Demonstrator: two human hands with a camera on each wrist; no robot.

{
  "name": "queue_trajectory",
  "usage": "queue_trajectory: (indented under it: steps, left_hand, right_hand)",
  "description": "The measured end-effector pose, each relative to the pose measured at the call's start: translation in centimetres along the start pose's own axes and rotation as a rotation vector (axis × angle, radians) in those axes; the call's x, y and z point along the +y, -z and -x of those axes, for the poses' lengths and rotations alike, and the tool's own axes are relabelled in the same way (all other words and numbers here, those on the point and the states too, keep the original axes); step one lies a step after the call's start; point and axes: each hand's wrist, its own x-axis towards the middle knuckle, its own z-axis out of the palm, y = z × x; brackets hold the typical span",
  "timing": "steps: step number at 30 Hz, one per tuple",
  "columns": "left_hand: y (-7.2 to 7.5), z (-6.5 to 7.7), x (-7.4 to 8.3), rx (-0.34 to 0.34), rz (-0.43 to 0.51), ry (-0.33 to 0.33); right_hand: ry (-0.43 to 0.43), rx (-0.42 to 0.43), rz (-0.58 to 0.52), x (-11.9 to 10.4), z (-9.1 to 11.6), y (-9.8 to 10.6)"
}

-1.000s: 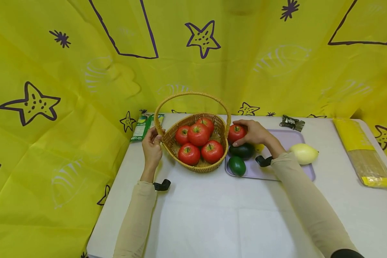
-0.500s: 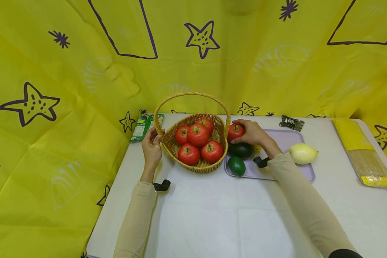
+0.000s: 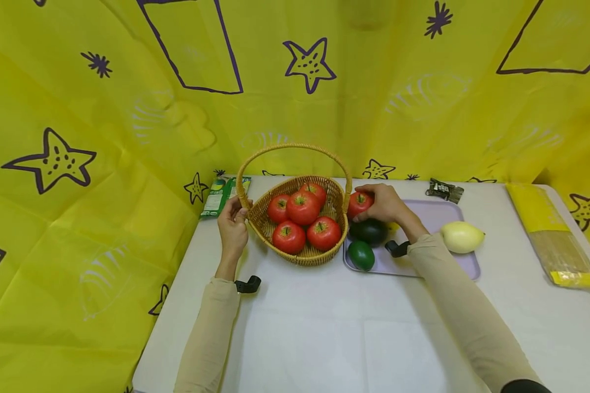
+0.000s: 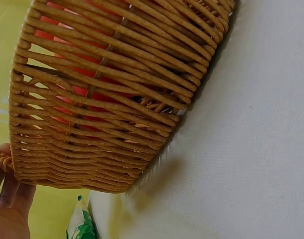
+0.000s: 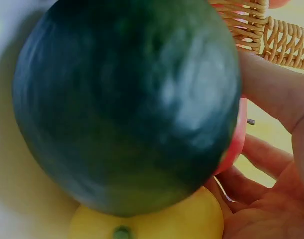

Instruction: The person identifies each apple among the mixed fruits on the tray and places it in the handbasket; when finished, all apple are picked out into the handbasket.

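A wicker basket (image 3: 308,261) with a tall hoop handle holds several red apples (image 3: 302,207). At its left side my left hand (image 3: 233,229) pinches the base of the handle; the left wrist view shows those fingers (image 4: 13,196) against the woven end. My right hand (image 3: 385,204) grips another red apple (image 3: 360,204), just right of the basket. Below that hand, a dark green oval fruit (image 3: 369,232) and a smaller green fruit (image 3: 361,255) lie on a lilac tray (image 3: 398,267). A yellow fruit (image 5: 157,216) is partly hidden behind the dark green one in the right wrist view.
A pale yellow fruit (image 3: 462,237) lies at the tray's right end. Behind the tray sits a small black packet (image 3: 444,190). A long noodle-like pack (image 3: 555,234) is at far right, and a green packet (image 3: 217,195) stands behind my left hand. Yellow cloth hangs around the table.
My right hand has shifted very slightly left with the apple in its grip. The left hand stays on the handle. The head view has tilted up a little.
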Motion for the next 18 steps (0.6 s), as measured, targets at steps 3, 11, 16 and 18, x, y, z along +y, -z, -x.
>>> queue_trajectory:
  steps: [3, 11, 16, 18]
  left_hand:
    - [0.0, 0.0, -0.1, 0.003, -0.006, 0.002]
    - [0.0, 0.1, -0.1, 0.006, -0.003, 0.009]
    - [0.0, 0.1, 0.0, 0.002, -0.008, 0.004]
    - [0.0, 0.1, 0.0, 0.001, -0.007, 0.002]
  right_hand:
    - [0.0, 0.011, -0.036, 0.2, 0.2, 0.1]
    - [0.002, 0.008, -0.162, 0.4, 0.7, 0.6]
    - [0.007, 0.015, -0.206, 0.7, 1.1, 1.0]
    - [0.016, 0.028, -0.22, 0.8, 1.3, 1.1]
